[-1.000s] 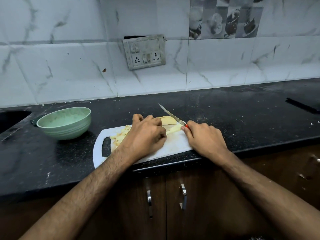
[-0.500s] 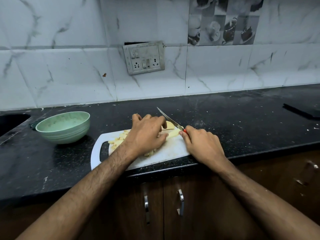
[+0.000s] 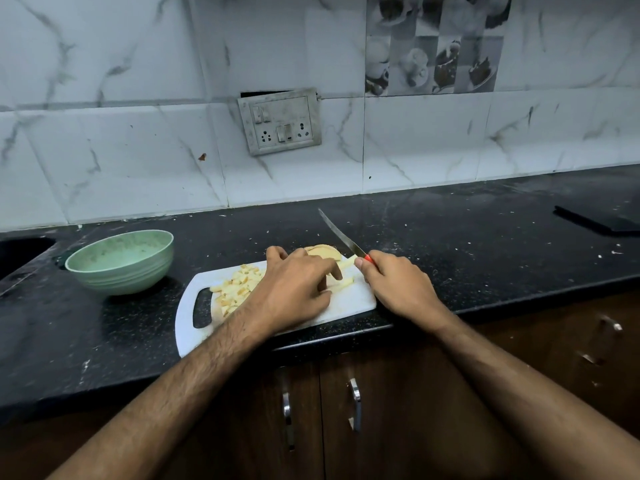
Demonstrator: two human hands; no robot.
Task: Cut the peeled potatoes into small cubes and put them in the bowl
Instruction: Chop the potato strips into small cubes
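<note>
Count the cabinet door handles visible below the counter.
4. Two metal handles sit side by side under the cutting board; two more are on the far-right cabinet. The arms may hide others.

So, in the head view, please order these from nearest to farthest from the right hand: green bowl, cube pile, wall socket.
From the right hand:
1. cube pile, left part of the cutting board.
2. green bowl, farther left on the counter.
3. wall socket, up on the tiled wall.

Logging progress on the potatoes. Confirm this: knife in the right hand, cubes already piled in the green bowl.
Not quite. The head view shows the potato cubes piled on the cutting board, not in the green bowl. The right hand does hold the knife.
</note>
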